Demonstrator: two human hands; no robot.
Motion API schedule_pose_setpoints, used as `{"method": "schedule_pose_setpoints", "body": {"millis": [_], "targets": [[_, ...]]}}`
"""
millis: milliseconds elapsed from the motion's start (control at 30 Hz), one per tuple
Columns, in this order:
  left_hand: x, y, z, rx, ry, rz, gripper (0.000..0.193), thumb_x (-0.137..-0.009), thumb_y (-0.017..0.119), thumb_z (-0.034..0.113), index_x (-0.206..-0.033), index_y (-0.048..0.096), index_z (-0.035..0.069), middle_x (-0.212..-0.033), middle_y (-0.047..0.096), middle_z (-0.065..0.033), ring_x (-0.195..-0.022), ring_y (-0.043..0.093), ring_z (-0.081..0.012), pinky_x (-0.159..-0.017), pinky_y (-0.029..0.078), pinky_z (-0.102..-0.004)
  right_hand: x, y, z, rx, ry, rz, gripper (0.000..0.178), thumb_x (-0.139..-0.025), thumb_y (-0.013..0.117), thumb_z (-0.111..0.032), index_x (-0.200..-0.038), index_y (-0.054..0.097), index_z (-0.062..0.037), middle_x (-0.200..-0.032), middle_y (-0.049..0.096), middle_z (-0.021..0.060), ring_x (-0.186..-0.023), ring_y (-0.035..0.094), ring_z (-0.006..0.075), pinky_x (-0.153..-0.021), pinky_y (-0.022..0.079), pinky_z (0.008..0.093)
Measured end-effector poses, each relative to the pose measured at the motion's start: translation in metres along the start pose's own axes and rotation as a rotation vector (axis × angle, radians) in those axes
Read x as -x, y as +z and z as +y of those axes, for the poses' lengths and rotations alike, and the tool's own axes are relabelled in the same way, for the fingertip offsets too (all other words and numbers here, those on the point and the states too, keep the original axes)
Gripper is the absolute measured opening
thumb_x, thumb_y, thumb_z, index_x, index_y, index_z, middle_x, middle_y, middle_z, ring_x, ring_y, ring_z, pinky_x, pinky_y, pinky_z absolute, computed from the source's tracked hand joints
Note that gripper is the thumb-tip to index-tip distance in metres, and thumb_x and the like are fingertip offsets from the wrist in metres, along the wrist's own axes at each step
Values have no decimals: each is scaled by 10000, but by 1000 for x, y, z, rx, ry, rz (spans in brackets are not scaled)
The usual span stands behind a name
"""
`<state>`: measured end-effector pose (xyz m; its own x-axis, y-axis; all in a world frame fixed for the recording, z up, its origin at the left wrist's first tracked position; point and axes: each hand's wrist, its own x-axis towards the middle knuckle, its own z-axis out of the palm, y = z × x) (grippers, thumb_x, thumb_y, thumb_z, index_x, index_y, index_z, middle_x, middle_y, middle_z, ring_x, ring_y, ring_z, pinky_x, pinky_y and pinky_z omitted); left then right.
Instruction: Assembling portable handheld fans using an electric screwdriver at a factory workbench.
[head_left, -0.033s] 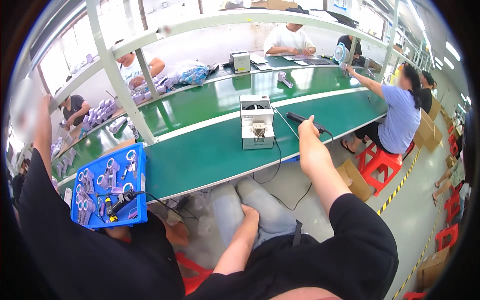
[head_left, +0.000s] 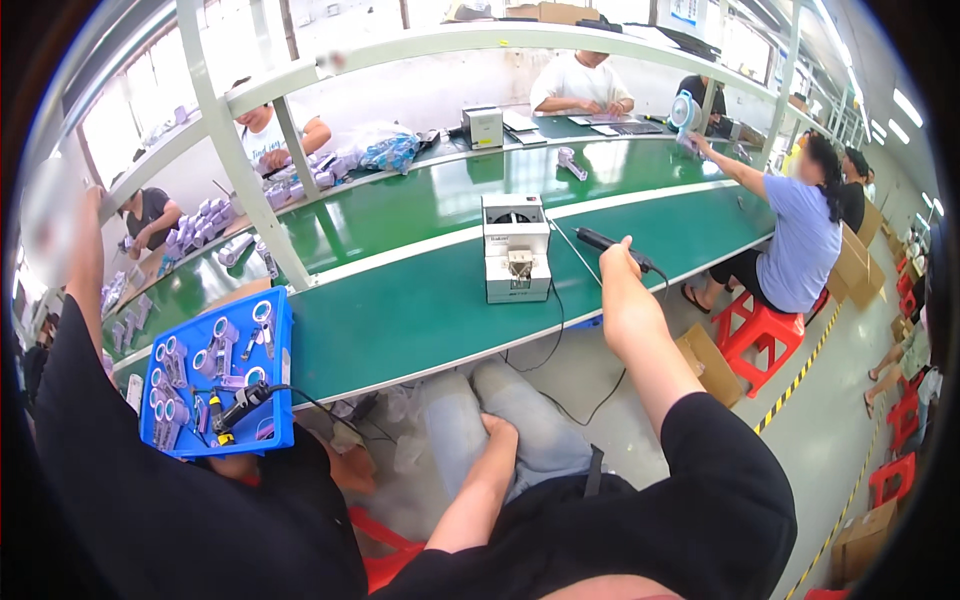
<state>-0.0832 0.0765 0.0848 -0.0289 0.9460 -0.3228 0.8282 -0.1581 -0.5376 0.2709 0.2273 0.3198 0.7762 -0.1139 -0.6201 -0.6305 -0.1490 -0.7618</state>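
My right hand (head_left: 622,300) reaches forward to the edge of the green conveyor belt (head_left: 400,310) and is closed around a black corded electric screwdriver (head_left: 603,240), whose tip points left along the belt. A white box-shaped feeder machine (head_left: 515,262) stands on the belt just left of that tool. My left hand (head_left: 497,426) rests flat on my grey-trousered thigh (head_left: 540,440) below the belt and holds nothing.
A person in black (head_left: 150,500) sits close on my left with a blue tray (head_left: 283,420) of lilac parts and a small tool. Other workers sit along the belts. A person in a blue shirt (head_left: 800,240) sits on red stools (head_left: 755,335); cardboard boxes (head_left: 705,365) stand on the floor.
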Motion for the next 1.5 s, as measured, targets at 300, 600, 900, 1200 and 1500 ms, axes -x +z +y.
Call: {"method": "schedule_pose_setpoints", "body": {"millis": [300, 600, 900, 1200, 1500], "targets": [[-27, -22, 13, -191, 10, 65, 555, -852, 594, 160, -1370, 551, -35, -1459, 530, -175, -1310, 547, -335, -1093, 425, -377, -65, 71, -68, 83, -83, -196, 520, -1001, 498, -289, -1389, 472, 57, -1455, 502, 226, -1271, 550, 364, -1103, 403, 409], [-41, 68, 65, -387, 86, -58, 551, -859, 592, 166, -1372, 552, -30, -1459, 533, -168, -1309, 548, -332, -1090, 426, -371, -22, 62, -69, -153, 329, -1108, 551, -987, 519, -195, -1350, 347, 184, -1370, 469, 345, -1217, 546, 458, -1036, 515, 512], [-100, 84, 139, -509, 134, -36, 547, -865, 590, 172, -1374, 554, -25, -1459, 535, -162, -1308, 550, -330, -1088, 427, -366, -59, 191, -127, 303, -901, -947, 420, -906, 686, -181, -1230, 546, 46, -1011, 677, 195, -894, 700, 240, -720, 613, 367], [-139, 86, 184, -682, 234, 72, 543, -871, 587, 179, -1376, 555, -19, -1459, 537, -155, -1307, 551, -327, -1085, 429, -360, -69, 349, -106, 1028, -1827, -580, 804, -840, 695, -599, -1283, 532, 52, -1110, 675, 306, -1062, 667, 432, -962, 507, 459], [-116, 106, 193, -861, 258, 188, 539, -877, 585, 185, -1378, 556, -14, -1460, 539, -148, -1306, 553, -325, -1083, 430, -355, -22, 331, -133, 1026, -873, -1132, 397, -962, 571, -457, -948, 550, -60, -662, 601, 95, -487, 535, 183, -428, 430, 319]]}}
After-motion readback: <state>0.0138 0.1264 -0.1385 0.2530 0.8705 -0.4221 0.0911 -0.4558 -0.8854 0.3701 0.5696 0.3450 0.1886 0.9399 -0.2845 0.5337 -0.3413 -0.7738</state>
